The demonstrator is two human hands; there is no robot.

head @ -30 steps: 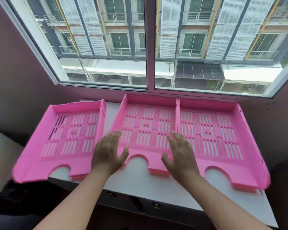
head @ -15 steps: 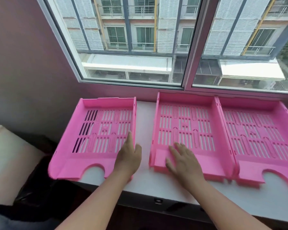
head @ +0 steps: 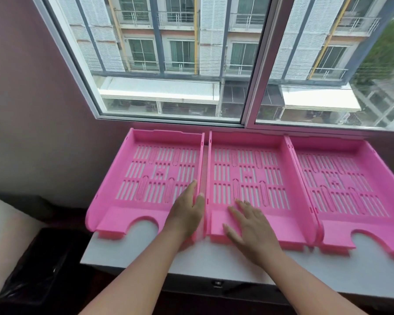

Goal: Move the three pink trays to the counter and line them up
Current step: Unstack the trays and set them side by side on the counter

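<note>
three pink trays are lying side by side on the white desk [head: 132,255] under the window [head: 246,64], their notched fronts facing the person. the left tray [head: 150,176] is sitting with a narrow gap between it and the middle tray [head: 248,173], while the middle tray and the right tray [head: 341,180] are touching wall to wall; the right tray is running off the picture's edge. the left hand [head: 187,212] is gripping the right side wall of the left tray near its front, fingers lying inside on the slotted floor and the thumb on the outer side of the wall in the gap. the right hand [head: 250,226] is lying flat and spread on the front left part of the middle tray's floor, holding nothing. a dark bag [head: 39,269] is sitting below the desk's left end.
</note>
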